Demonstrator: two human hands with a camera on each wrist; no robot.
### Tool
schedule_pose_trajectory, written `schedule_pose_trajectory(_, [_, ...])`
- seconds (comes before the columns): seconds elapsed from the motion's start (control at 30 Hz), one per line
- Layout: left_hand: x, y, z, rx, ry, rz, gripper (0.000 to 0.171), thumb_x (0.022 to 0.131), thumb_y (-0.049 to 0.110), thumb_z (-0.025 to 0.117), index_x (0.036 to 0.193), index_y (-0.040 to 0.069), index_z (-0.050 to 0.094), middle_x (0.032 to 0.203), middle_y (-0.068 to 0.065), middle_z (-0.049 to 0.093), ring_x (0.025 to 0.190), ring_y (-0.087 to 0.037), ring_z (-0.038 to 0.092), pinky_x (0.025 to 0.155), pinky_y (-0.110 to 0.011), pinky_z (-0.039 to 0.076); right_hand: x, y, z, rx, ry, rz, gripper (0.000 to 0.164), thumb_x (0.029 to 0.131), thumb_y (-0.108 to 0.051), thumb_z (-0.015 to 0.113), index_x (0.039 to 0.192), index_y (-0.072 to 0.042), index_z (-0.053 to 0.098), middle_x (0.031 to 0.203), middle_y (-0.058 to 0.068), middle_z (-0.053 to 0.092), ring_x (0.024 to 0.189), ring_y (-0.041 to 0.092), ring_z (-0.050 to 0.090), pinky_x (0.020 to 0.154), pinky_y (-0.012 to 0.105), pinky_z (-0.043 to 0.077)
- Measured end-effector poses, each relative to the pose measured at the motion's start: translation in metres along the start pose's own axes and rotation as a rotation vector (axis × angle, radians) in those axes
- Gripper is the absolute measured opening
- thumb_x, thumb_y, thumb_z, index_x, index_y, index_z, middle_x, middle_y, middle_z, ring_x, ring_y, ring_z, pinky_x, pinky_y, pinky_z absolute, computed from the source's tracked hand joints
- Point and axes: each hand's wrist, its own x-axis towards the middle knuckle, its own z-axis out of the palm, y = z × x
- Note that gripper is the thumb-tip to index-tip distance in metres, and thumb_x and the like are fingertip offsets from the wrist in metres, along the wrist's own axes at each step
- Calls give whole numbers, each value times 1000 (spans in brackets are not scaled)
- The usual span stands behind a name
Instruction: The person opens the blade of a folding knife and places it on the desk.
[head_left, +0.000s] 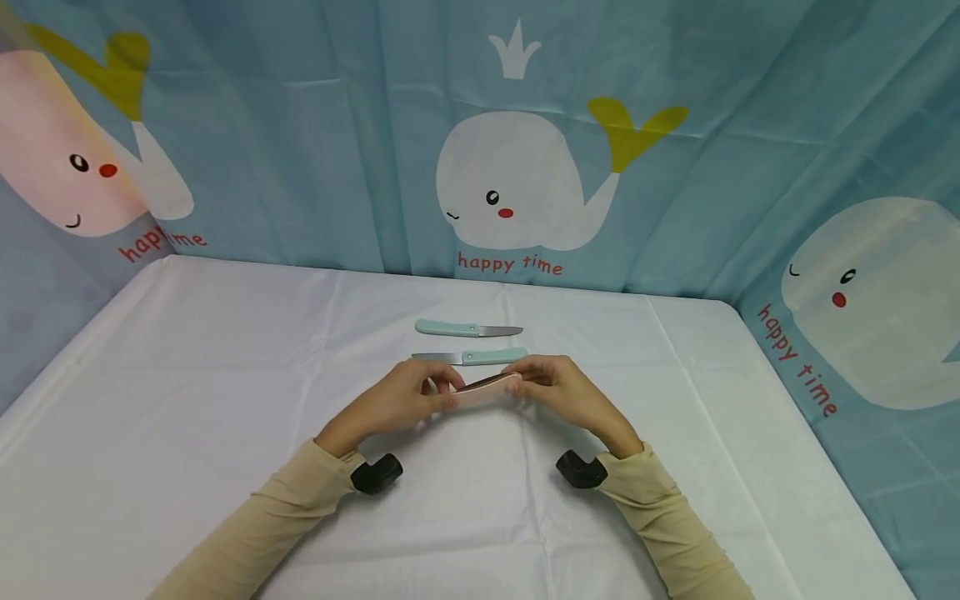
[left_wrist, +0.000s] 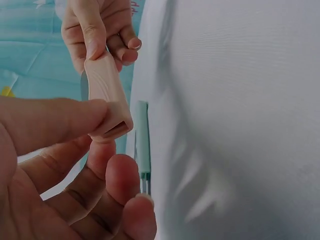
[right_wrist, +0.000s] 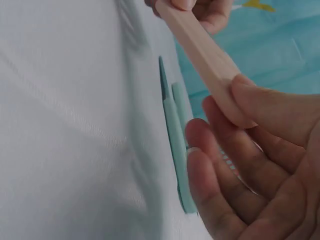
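Between both hands a pink-handled folding knife [head_left: 486, 393] is held above the table, nearly level across the body. My left hand [head_left: 405, 396] pinches its left end between thumb and fingers. At the right end my right hand [head_left: 570, 392] pinches it likewise. A sliver of grey blade [left_wrist: 84, 85] shows along the handle's edge in the left wrist view, the rest tucked into the handle. In the right wrist view the smooth side of the pink handle [right_wrist: 205, 55] faces the camera. The other fingers of each hand are loosely bent beside the knife.
Just beyond the hands lies a mint-handled knife [head_left: 495, 357], its blade out to the left. Farther back another mint-handled knife [head_left: 447, 328] points its blade right. A white cloth [head_left: 225, 375] covers the table, and a blue whale-print curtain [head_left: 300, 167] hangs behind it.
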Motion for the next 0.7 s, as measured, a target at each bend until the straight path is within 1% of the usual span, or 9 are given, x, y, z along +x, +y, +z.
schedule_pose_trajectory(0.13, [-1,3,-1,-8,6,13,14,91,10,66,105,8,68,84,-4,61,60,-12,55,52,-27,47,0,-3,0,71,29,26,31,96,-21,66,121,-3,67,107,12,74,94,13,69,82,25,53])
schedule_pose_trajectory(0.27, [-1,7,-1,-17,31,10,14,91,15,67,104,11,68,82,-3,61,62,-14,54,52,-27,46,0,-7,1,123,50,60,33,96,-23,66,122,-3,67,105,13,74,92,12,69,83,28,53])
schedule_pose_trajectory(0.4, [-1,8,0,-35,46,16,15,92,21,69,104,12,68,82,-3,60,65,-15,54,54,-26,45,-1,-9,3,149,51,58,34,96,-22,66,122,1,66,107,15,73,92,11,68,85,30,54])
schedule_pose_trajectory(0.5, [-1,9,0,-42,55,39,15,93,23,69,103,12,68,82,-3,61,67,-15,55,55,-26,45,0,-10,5,162,47,44,34,96,-20,66,122,2,66,109,17,73,92,10,69,84,29,54])
schedule_pose_trajectory(0.6, [-1,8,1,-44,63,65,13,93,22,68,103,12,68,82,-3,61,68,-15,56,56,-26,45,0,-12,6,167,55,48,33,96,-19,67,122,1,67,108,17,73,91,9,69,83,27,54])
schedule_pose_trajectory(0.7, [-1,7,1,-49,68,75,12,93,21,68,102,13,68,82,-4,61,69,-16,57,57,-26,45,0,-12,7,155,71,57,31,95,-19,67,120,0,68,105,20,73,87,9,68,82,29,54])
